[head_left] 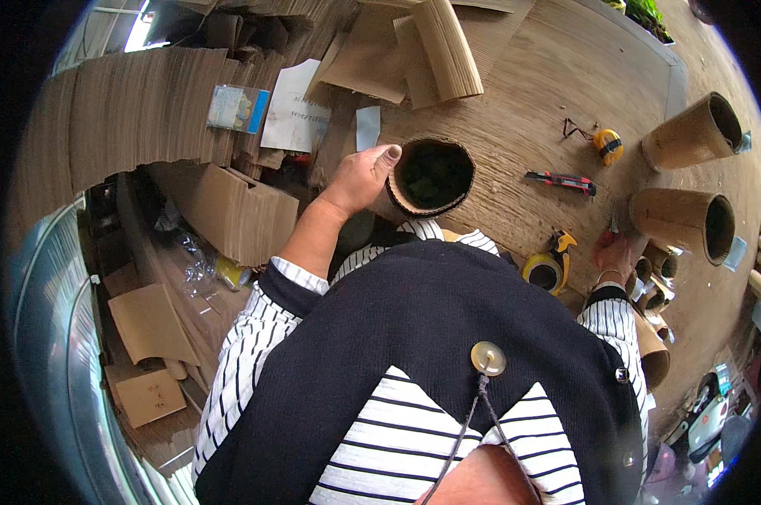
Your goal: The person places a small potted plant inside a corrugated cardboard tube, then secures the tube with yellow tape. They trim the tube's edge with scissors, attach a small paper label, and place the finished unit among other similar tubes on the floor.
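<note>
My left hand (360,182) grips the left side of a round cardboard tube (468,195), its thumb on the rim. The tube's open end faces up, and dark green stuff shows inside. At the right, my right hand (617,255) is low by the table beside a group of cardboard tubes. Its fingers look closed around something small with a bit of red, too unclear to name. A lying cardboard tube (668,217) is just beyond that hand. Between my hands rest a red and black utility knife (561,182) and a yellow tape dispenser (545,271).
A yellow tape measure (607,146) lies farther back near another tube (687,135). Flattened cardboard stacks (145,109) fill the far left, with a white paper sheet (296,109) beside them. Bent cardboard sheets (435,55) lie at the back. Left of me is a cardboard bundle (237,215).
</note>
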Tool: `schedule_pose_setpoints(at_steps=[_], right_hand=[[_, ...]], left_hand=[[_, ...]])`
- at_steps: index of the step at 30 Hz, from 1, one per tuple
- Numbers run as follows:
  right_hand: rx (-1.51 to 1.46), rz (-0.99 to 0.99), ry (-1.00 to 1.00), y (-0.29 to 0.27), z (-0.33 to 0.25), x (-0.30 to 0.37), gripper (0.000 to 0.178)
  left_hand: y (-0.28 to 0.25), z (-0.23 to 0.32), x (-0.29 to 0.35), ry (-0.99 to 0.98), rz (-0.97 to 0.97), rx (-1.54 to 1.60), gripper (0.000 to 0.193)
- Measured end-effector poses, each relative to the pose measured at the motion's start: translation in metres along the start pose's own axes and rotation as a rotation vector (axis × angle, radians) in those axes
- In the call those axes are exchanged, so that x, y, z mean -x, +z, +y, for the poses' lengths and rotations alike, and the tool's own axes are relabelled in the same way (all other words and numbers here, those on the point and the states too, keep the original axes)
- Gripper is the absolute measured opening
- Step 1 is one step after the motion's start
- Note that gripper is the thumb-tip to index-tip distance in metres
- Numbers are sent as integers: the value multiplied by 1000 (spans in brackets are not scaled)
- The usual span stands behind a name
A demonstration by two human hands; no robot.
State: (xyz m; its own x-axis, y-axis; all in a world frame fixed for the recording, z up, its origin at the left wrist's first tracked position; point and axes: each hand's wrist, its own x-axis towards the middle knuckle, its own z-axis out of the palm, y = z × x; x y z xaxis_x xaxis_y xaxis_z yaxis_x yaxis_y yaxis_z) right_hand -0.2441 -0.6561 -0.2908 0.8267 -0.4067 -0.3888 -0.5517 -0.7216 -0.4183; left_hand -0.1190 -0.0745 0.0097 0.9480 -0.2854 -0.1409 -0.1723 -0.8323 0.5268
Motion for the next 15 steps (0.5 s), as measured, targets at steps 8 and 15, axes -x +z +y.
schedule_pose_setpoints(at_steps=[8,15], right_hand=[[188,62,33,-27,-30,18,51],[-51,157,203,-73,-180,122,57]], left_hand=[[-20,32,-28,406,-45,-60,60],[-23,73,-86,990,-265,-227,39]])
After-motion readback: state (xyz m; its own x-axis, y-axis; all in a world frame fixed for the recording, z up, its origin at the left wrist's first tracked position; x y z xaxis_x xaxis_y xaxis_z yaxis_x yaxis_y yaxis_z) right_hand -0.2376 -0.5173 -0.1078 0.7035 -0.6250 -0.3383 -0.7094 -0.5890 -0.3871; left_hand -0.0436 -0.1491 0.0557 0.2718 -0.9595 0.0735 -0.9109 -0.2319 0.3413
